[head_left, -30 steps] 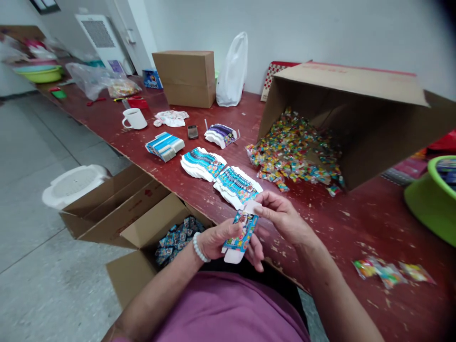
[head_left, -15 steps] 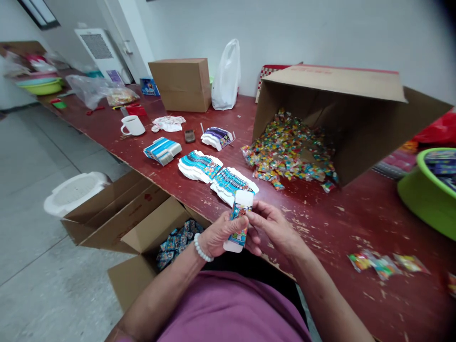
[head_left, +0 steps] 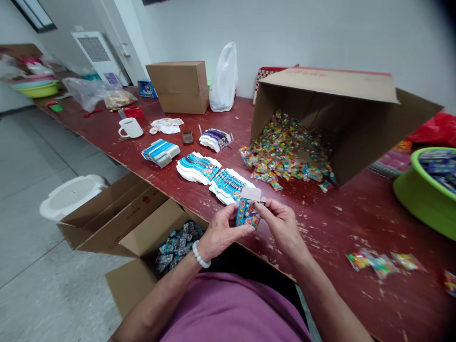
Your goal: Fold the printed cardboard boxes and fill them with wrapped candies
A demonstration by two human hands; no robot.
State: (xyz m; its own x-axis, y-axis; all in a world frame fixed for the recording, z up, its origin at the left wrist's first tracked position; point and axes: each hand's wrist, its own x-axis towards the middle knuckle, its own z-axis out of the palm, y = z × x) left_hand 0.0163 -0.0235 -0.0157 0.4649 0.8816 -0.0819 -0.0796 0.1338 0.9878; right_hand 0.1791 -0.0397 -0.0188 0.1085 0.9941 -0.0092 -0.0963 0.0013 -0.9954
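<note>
A small blue printed carton (head_left: pixel 246 213) is between my two hands, its white top flap standing up. My left hand (head_left: pixel 221 232), with a beaded bracelet at the wrist, is closed around the carton's lower left side. With thumb and fingers, my right hand (head_left: pixel 281 219) pinches the carton's upper right edge by the flap. Just beyond, flat blue cartons lie fanned in two rows, a nearer row (head_left: pixel 230 184) and a farther row (head_left: pixel 198 167). Wrapped candies (head_left: pixel 285 154) spill out of a tipped cardboard box (head_left: pixel 366 128).
An open cardboard box (head_left: pixel 137 280) with blue packets (head_left: pixel 178 247) stands below the table edge at left. A white mug (head_left: pixel 130 128), stacked blue cartons (head_left: pixel 161 152) and purple cartons (head_left: pixel 215 139) lie farther back. At right are a green basin (head_left: pixel 413 199) and loose candy packets (head_left: pixel 384 265).
My left thumb has slid down from the carton's front to its lower edge. The carton is turned, its bottom flap no longer shows, and my right fingers are at the top flap.
</note>
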